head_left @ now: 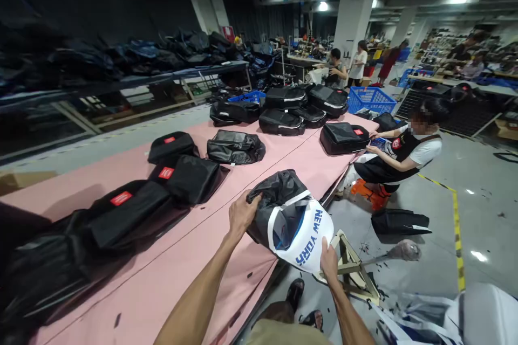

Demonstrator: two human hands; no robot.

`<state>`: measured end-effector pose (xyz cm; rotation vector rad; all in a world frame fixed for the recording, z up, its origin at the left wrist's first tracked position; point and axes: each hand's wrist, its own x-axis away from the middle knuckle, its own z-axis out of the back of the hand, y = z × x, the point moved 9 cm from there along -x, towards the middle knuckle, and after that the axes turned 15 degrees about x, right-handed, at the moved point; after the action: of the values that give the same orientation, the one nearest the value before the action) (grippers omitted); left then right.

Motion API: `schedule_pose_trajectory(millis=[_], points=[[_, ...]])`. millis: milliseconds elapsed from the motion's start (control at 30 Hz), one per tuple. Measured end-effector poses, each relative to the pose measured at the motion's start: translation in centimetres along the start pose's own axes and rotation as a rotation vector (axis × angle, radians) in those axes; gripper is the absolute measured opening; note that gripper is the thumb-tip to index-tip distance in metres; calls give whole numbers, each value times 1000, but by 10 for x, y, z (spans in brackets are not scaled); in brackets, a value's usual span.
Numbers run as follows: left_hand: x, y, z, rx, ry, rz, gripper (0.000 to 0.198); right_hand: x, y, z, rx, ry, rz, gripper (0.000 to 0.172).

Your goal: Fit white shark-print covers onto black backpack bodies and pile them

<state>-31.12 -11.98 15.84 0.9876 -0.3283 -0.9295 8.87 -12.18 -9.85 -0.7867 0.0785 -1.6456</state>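
A black and white bag (279, 188) is held at the near edge of the pink-covered table (299, 148). Its black fabric looks crumpled, and its white panel (313, 234) carries blue "NEW YORK" lettering. My left hand (243, 213) is closed on the dark fabric at the bag's left side. On the right, my right hand (328, 259) pinches the lower edge of the white panel, which hangs out past the table edge. An opening in the bag between the hands shows a dark interior with some blue. Fingertips behind the fabric are hidden.
Black bags with red labels (121, 198) lie along the table's left side, and more black bags (285, 98) are piled at its far end. A co-worker (399, 153) sits at the right, touching a black bag (343, 137). A wooden stand (356, 272) is beside my feet.
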Motion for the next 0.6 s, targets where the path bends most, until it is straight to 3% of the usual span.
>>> schedule_pose_trajectory(millis=[100,200,233,300,367,433,500,600], points=[[1,5,-5,157,-86,-33,45,-10,3,-3,-35,-53,2,90],[15,12,-16,289,-210,-49,54,-17,2,15,53,-90,-15,78],[22,16,-20,314,-243,-52,56,-17,0,29,103,-38,-9,70],[37,27,-30,345,-308,-48,57,-8,-19,72,174,203,90,61],[52,44,-44,358,-405,-52,56,17,-55,121,196,522,308,72],[62,68,-60,354,-535,-81,53,50,-91,161,242,735,535,94],[65,94,-73,365,-658,-120,49,78,-117,188,360,803,733,113],[58,126,-94,435,-839,-111,49,115,-128,216,509,817,923,114]])
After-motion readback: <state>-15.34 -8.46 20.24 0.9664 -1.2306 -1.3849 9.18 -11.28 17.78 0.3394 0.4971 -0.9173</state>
